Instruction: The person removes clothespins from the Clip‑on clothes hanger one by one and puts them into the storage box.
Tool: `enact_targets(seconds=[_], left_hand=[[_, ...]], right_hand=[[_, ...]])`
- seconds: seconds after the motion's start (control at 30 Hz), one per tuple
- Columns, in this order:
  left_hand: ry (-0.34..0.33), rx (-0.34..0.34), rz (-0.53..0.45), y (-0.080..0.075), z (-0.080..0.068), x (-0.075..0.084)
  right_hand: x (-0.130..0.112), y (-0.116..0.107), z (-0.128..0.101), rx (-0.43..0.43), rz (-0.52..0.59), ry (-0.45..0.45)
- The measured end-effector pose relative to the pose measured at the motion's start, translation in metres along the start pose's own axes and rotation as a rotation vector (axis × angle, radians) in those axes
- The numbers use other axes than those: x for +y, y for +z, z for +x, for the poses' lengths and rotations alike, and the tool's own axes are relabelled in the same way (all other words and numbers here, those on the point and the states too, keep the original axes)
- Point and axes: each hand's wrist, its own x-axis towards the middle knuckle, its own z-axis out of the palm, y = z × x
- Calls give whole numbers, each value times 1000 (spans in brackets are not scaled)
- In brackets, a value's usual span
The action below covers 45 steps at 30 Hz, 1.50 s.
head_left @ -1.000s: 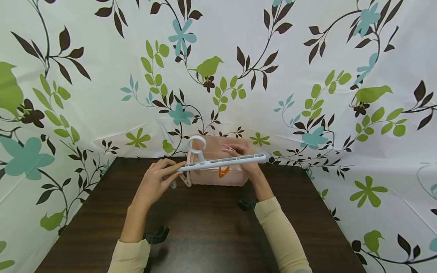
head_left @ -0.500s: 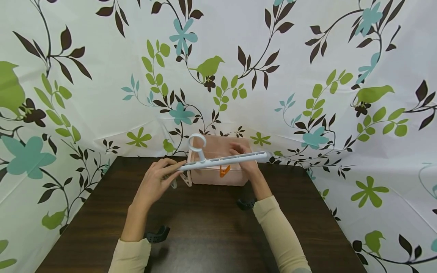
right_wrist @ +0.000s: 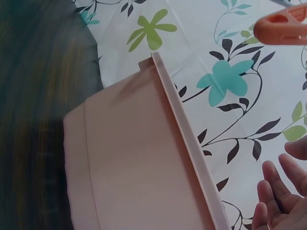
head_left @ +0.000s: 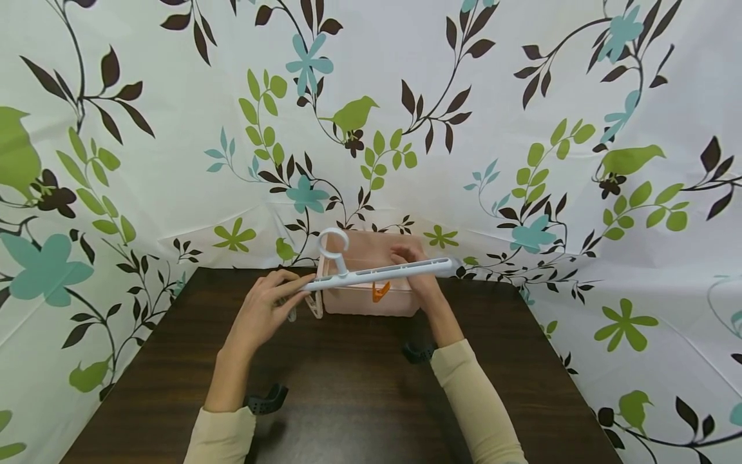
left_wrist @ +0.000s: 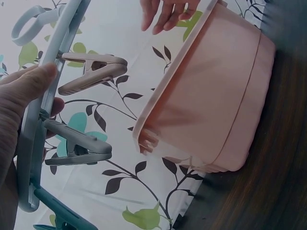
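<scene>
The left hand (head_left: 263, 312) pinches the left end of a long white plastic clip hanger (head_left: 377, 275), its long axis crosswise above the pink plastic tub (head_left: 371, 299). The right hand (head_left: 418, 274), nearer the tub, hovers with relaxed fingers over its rim, holding nothing. An orange peg (head_left: 379, 291) dangles between them.

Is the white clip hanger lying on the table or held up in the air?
Held up: the left hand grips one end of the white clip hanger above the pink basket, pegs dangling.
</scene>
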Motion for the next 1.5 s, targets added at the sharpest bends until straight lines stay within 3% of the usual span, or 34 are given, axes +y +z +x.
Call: enact_targets(seconds=[0.3,0.53,0.9,1.1,1.5], left_hand=[[-7,1,-15,0,0,0],[1,10,-10,0,0,0],[-6,17,-11,-1,0,1],[-16,14,-13,-1,-1,0],[-27,14,-8,-2,-1,-1]], right_hand=[[6,2,-2,12,51,-45],[22,3,-7,14,-7,-29],[25,12,-24,6,165,31],[26,14,-32,-94,262,11],[31,11,-39,-305,298,-114]])
